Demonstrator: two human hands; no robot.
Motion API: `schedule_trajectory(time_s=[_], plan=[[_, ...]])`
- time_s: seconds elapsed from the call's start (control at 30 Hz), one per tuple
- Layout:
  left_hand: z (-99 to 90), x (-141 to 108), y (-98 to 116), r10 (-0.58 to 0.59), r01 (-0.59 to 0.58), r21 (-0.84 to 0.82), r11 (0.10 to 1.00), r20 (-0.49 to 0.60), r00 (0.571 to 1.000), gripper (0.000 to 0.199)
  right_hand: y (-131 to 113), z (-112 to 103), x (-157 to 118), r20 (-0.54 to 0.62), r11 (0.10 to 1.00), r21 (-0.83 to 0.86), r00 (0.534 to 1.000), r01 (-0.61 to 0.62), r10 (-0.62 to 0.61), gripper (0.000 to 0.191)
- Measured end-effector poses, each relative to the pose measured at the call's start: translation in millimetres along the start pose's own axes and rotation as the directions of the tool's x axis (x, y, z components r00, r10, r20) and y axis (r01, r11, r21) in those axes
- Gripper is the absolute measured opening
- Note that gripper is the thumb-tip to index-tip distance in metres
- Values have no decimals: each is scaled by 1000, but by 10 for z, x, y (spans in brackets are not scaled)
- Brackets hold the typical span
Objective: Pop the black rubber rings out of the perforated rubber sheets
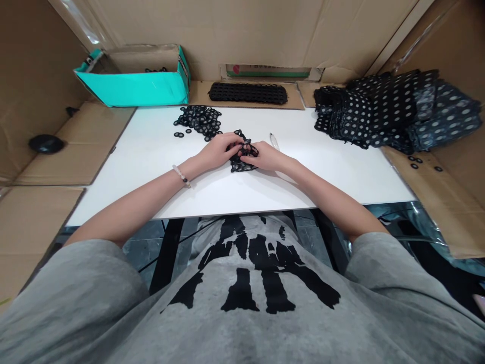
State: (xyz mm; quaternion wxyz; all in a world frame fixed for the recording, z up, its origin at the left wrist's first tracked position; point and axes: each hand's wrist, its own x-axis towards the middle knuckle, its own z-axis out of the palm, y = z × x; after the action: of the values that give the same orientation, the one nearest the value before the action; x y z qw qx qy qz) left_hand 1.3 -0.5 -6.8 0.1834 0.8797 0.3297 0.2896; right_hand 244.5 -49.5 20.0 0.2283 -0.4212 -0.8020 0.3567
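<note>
Both of my hands meet over the white tabletop [182, 192], with a black sheet full of round holes [242, 164] bunched between them. My left hand [223, 147] pinches its left side, the fingers curled over the top. On the right side, the thumb and fingers of my right hand [263, 155] are closed on the same sheet. Part of it is hidden under my fingers. Small black rings [200, 120] lie in a loose pile just beyond my left hand. A clear pen-like tool with a dark tip [274, 141] rests beyond my right hand.
A turquoise box [132, 88] stands at the back left. Behind my hands lies a flat black perforated stack [248, 93]. Dotted black sheets [364, 108] are heaped at the back right. Several loose rings [415, 163] lie on cardboard at right; a black rounded object [46, 144] sits at left.
</note>
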Motion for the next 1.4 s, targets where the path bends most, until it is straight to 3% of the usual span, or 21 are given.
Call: schedule_trajectory(time_s=[0.37,1.13,1.4], plan=[[-8,7,19,-4,5,-23,1000,38,999,30,-17,-26,-25,9,999,-34,1000,-8,8,11],[35,14,-93,-46,47,-49,998,11,999,33,61,-46,-39,-6,1000,14,1000,-15,15,16],[9,5,-100,-57,57,-21,998,29,998,41,-39,-88,-60,47,988,-151,999,-18,25,19]])
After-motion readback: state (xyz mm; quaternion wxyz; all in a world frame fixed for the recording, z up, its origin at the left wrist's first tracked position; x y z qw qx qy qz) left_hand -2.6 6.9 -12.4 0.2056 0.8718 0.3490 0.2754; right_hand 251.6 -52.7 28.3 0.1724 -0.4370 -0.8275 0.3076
